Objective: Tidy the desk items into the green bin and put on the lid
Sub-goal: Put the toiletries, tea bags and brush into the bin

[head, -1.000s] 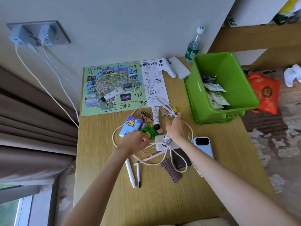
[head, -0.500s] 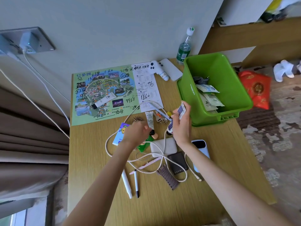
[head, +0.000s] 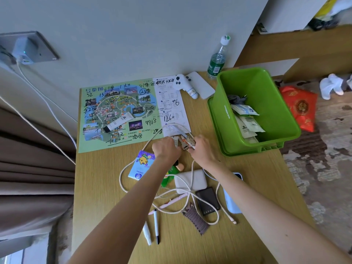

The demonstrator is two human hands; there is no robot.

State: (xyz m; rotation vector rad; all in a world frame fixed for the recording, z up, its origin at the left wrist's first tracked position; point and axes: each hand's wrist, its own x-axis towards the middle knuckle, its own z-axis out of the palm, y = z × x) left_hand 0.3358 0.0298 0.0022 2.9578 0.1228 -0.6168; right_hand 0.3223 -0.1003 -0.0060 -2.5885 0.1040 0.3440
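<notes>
The green bin [head: 224,119] stands at the desk's right back and holds sachets [head: 247,121] and a grey cable. My left hand [head: 166,149] lies knuckles up with its fingers curled over a white tube [head: 175,141], whose end sticks out past them. Just to its right, my right hand [head: 202,150] pinches a small orange and white packet [head: 187,143] among loose bits by the white cable [head: 131,164]. Near my forearms lie a cartoon card pack [head: 142,164], a power bank [head: 190,180], a black wallet [head: 208,201], a brown hair clip [head: 196,219] and two pens [head: 156,227]. No lid is plainly visible.
A marked map [head: 118,113] with a second tube [head: 120,121] covers the desk's back left. A receipt [head: 171,103], white controller [head: 185,86], phone [head: 201,87] and water bottle [head: 217,58] stand by the wall. A curtain hangs to the left; a red bag [head: 301,107] lies on the floor.
My right hand, which held a blue and white packet raised near the bin, has dropped to the loose bits on the desk. My left hand has slid forward over the white tube.
</notes>
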